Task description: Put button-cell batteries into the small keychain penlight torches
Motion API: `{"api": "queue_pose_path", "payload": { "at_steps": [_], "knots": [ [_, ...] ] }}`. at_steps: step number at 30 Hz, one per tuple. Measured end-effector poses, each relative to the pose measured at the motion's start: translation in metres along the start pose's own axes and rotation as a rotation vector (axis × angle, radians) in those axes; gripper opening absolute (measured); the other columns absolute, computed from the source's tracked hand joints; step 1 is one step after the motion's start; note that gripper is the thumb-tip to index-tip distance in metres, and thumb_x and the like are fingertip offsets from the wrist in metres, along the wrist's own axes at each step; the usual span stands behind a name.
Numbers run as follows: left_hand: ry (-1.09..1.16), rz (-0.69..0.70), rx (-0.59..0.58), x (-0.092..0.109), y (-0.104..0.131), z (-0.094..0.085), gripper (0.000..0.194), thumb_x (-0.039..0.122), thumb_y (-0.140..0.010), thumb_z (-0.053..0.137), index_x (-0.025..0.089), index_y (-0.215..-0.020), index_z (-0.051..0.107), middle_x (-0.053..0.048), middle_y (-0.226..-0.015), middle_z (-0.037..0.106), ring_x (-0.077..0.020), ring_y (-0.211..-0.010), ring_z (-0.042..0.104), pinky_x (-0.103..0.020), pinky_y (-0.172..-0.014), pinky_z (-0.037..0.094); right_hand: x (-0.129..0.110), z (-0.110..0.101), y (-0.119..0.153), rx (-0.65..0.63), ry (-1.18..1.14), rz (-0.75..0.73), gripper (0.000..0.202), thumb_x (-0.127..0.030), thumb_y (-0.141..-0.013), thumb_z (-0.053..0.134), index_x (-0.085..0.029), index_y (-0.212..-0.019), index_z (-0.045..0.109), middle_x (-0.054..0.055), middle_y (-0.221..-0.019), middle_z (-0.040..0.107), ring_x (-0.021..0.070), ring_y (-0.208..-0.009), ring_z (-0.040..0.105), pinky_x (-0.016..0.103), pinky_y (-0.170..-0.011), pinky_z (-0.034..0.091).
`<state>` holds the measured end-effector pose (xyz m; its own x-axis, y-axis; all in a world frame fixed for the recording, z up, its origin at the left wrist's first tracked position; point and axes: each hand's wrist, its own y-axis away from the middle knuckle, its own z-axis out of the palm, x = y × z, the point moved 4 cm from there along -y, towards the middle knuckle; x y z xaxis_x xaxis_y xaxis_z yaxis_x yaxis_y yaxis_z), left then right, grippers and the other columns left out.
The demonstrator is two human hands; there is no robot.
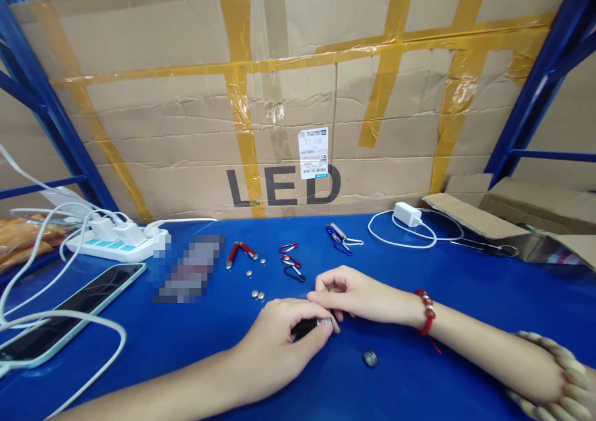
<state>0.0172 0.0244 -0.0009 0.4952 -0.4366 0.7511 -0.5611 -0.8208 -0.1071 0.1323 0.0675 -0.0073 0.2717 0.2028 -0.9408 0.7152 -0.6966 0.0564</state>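
My left hand [291,340] is closed around a small black flashlight [305,327], with a silvery end showing between thumb and forefinger. Just beyond it, my right hand [347,292] has its fingers curled close to the left fingertips; whatever they pinch, if anything, is hidden. A round dark metal cap [370,358] lies on the blue table to the right of my left hand. Farther back are two red metal tubes [248,251], several button cells [255,294] and three small carabiners [294,274], two red and one black.
Blue and silver tubes with clips [339,238] lie toward the back. On the left are a phone [69,312], a power strip [121,247] and white cables. A charger [407,214], scissors [488,247] and an open carton [526,222] stand right. A large cardboard box [186,135] walls the back.
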Motion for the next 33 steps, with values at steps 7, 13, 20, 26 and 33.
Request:
{"api": "queue_pose_path", "payload": {
  "at_steps": [7,13,20,26,33],
  "knots": [
    [0.111,-0.072,-0.030,-0.005,-0.002,0.000,0.030,0.033,-0.084,0.038,0.015,-0.085,0.062,0.001,-0.067,0.057,-0.0094,-0.060,0.046,-0.019,-0.058,0.034,-0.001,-0.001,0.000,0.026,0.052,-0.005,0.043,-0.055,-0.075,0.048,-0.014,-0.061,0.050,-0.003,-0.052,0.053,0.0053,-0.047,0.045,0.017,-0.046,0.035],
    [0.271,-0.118,0.055,-0.010,-0.006,-0.005,0.036,0.039,-0.086,0.032,0.014,-0.076,0.056,0.003,-0.057,0.046,-0.0083,-0.054,0.038,-0.020,-0.055,0.031,0.000,-0.005,-0.001,0.103,0.029,0.001,0.044,-0.057,-0.074,0.047,-0.015,-0.060,0.047,-0.004,-0.053,0.049,0.0044,-0.042,0.044,0.014,-0.038,0.033],
    [0.427,-0.164,0.113,-0.014,-0.008,-0.005,0.035,0.046,-0.083,0.035,0.014,-0.077,0.049,0.005,-0.052,0.040,-0.0058,-0.043,0.028,-0.020,-0.044,0.021,-0.001,-0.009,0.003,0.239,0.352,-0.130,0.040,-0.044,-0.082,0.041,-0.014,-0.060,0.055,-0.003,-0.051,0.049,0.0046,-0.044,0.040,0.017,-0.043,0.031],
    [0.560,-0.199,0.182,-0.017,-0.008,-0.007,0.037,0.048,-0.081,0.036,0.013,-0.081,0.047,0.006,-0.051,0.040,-0.0046,-0.041,0.030,-0.019,-0.042,0.021,-0.019,0.002,0.020,0.162,0.706,-0.372,0.028,-0.034,-0.073,0.051,-0.017,-0.051,0.049,-0.006,-0.039,0.038,0.0040,-0.037,0.034,0.018,-0.043,0.027],
    [0.607,-0.219,0.223,-0.018,-0.007,-0.009,0.038,0.049,-0.080,0.038,0.013,-0.086,0.049,0.006,-0.050,0.040,-0.0046,-0.040,0.029,-0.019,-0.041,0.019,-0.019,0.018,0.020,0.044,1.044,-0.403,0.031,-0.043,-0.063,0.060,-0.018,-0.051,0.046,-0.003,-0.046,0.051,0.0066,-0.042,0.037,0.020,-0.043,0.020]
  ]
}}
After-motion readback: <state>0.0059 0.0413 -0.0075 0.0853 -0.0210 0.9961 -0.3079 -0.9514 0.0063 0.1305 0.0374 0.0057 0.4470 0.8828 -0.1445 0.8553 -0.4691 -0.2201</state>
